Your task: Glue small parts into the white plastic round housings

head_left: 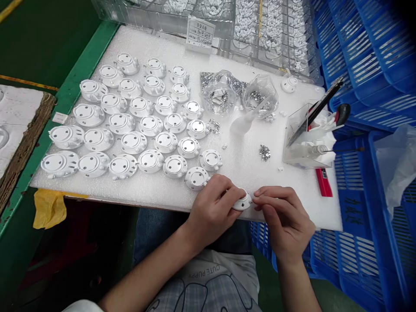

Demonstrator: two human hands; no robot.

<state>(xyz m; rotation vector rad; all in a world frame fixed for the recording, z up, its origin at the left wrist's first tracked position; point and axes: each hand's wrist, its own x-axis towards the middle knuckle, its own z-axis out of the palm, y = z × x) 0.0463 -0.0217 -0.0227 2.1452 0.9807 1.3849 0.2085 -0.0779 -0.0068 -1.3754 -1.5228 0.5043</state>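
Near the front edge of the white foam sheet [152, 182], my left hand [214, 210] is closed around a small round white part [242, 202] with a dark mark on its side. My right hand [284, 216] is at that part's right side, thumb and fingertips pinched together. What the pinch holds, if anything, is too small to make out. Several similar white parts [150, 160], each with dark dots on top, lie in rows to the left. A small pile of silvery pieces [264, 152] lies beyond my right hand.
Clear bags of metal bits [260, 97] and a squeeze bottle [241, 125] stand farther back. At right are a clear tool box [303, 160], a red object [324, 182] and blue crates [360, 195]. Compartmented clear trays [224, 54] and a written label [199, 34] line the back.
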